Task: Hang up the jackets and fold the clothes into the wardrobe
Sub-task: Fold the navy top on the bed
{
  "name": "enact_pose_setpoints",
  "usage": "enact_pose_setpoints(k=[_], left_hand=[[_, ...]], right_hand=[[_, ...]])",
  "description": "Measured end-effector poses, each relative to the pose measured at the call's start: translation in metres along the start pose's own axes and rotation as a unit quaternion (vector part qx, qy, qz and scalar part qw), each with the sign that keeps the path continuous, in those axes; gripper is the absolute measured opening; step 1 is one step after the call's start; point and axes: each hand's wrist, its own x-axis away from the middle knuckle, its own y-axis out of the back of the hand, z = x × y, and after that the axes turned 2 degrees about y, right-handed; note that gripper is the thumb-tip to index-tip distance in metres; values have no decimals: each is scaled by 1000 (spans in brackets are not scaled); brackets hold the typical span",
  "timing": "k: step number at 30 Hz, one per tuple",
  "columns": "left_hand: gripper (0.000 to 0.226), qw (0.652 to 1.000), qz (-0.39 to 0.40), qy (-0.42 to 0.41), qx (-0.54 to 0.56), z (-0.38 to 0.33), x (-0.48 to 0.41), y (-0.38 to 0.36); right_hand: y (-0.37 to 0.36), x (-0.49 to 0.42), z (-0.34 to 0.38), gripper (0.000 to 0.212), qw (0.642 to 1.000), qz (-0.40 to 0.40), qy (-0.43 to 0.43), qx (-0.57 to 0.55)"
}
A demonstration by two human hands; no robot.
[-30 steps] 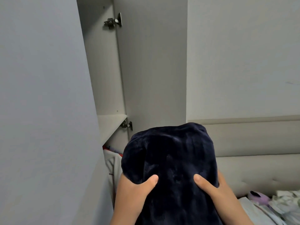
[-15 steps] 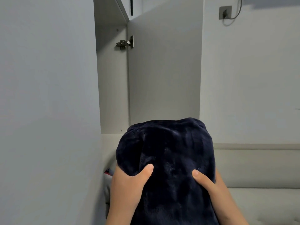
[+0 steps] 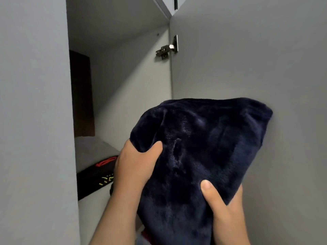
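A folded dark navy fleece garment (image 3: 200, 142) is held up in front of the open wardrobe compartment (image 3: 123, 96). My left hand (image 3: 136, 163) grips its left edge, thumb on top of the fabric. My right hand (image 3: 224, 207) grips its lower right edge, thumb pressed on the front and fingers behind. The garment's top right corner lies against the open wardrobe door (image 3: 247, 59). On the shelf to the left lies a folded grey garment (image 3: 92, 151) on top of a black garment (image 3: 95, 177) with red and yellow-green markings.
The left wardrobe door or panel (image 3: 33, 121) fills the left side. A metal hinge (image 3: 167, 48) sits on the right door's inner edge. A dark brown panel (image 3: 81, 92) stands at the back of the compartment. Space shows above the stacked clothes.
The view has swung up and left into the upper compartment. Both hands have raised the navy garment towards the shelf opening, and it now tilts to the right against the door.
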Motion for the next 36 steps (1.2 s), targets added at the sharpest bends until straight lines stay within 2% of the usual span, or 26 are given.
enact_pose_setpoints(k=[3,6,9,11,14,16,19,21,23,25,26,27,28,29,30,31,32,33,34,35,36], left_hand=[[56,989,-79,43,-120,8,-26,0],[80,963,-110,70,-235,20,-23,-5],[81,946,-54,34,-317,27,-2,-7],[85,925,-5,43,-377,32,12,-8],[109,883,1,53,-467,31,25,-6],[116,864,9,57,-500,30,27,-4],[101,857,54,40,-510,31,18,3],[85,851,63,21,-520,33,11,8],[79,846,42,0,-531,29,17,5],[81,820,31,-26,-571,26,37,-8],[78,820,35,-53,-568,31,47,-14],[67,809,40,-98,-579,41,56,-17],[50,793,70,-98,-597,46,63,-13],[38,756,62,-101,-644,50,68,-11],[36,708,94,-77,-696,55,72,-8],[45,685,97,-70,-719,53,71,-8],[62,693,118,-44,-710,51,69,-5],[78,741,145,-12,-655,49,58,1],[86,774,128,1,-620,46,46,4],[89,767,72,-62,-634,49,41,7],[86,771,58,-33,-633,47,36,6]], right_hand=[[-26,-25,-46,70,996,7,-82,-28],[-51,-32,-84,73,979,-2,-199,-41],[-69,-40,-99,73,964,-1,-258,-58],[-74,-47,-105,70,949,15,-305,-79],[-70,-47,-108,69,920,41,-363,-140],[-63,-44,-113,73,902,63,-385,-182],[-48,-51,-117,65,868,114,-427,-227],[-37,-63,-123,60,884,122,-423,-155],[-29,-78,-129,69,908,93,-400,-82],[-28,-87,-130,80,915,85,-383,-89],[-30,-91,-130,84,912,96,-386,-103],[-33,-95,-130,85,905,108,-394,-114],[-37,-98,-131,86,898,121,-405,-122],[-41,-100,-132,89,890,130,-415,-133],[-45,-102,-134,93,886,128,-421,-145],[-50,-102,-136,96,887,117,-421,-152],[-55,-101,-137,100,891,101,-416,-151],[-59,-100,-139,103,898,81,-408,-143],[-64,-99,-140,106,906,64,-398,-133],[-68,-99,-142,107,913,52,-387,-119],[-72,-98,-143,107,919,47,-377,-103]])
